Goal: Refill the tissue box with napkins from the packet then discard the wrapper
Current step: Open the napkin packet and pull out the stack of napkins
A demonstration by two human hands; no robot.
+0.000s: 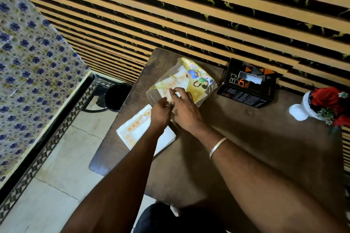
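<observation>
- Both bare forearms reach forward over the dark brown wooden tabletop (pixel 246 138); the left hand (pixel 161 109) and the right hand (pixel 184 105) meet at the near end of the clear plastic napkin packet with yellow print (pixel 181 81).
- The left grip seems closed on the wrapper edge, though this is unclear; the right fingers are spread flat on the packet.
- The packet's long axis points away, toward the striped wall.
- A white napkin stack with orange border (pixel 132 134) lies near the left edge.
- The black cardboard tissue box (pixel 248 85) stands to the right.

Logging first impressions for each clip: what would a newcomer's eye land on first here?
Two bare hands, left hand and right hand, meet on a clear plastic napkin packet with a yellow printed label in the middle of the dark brown wooden table. Right of it stands a black cardboard tissue box with orange triangles; a white napkin stack with orange borders lies near the table's left edge.
</observation>
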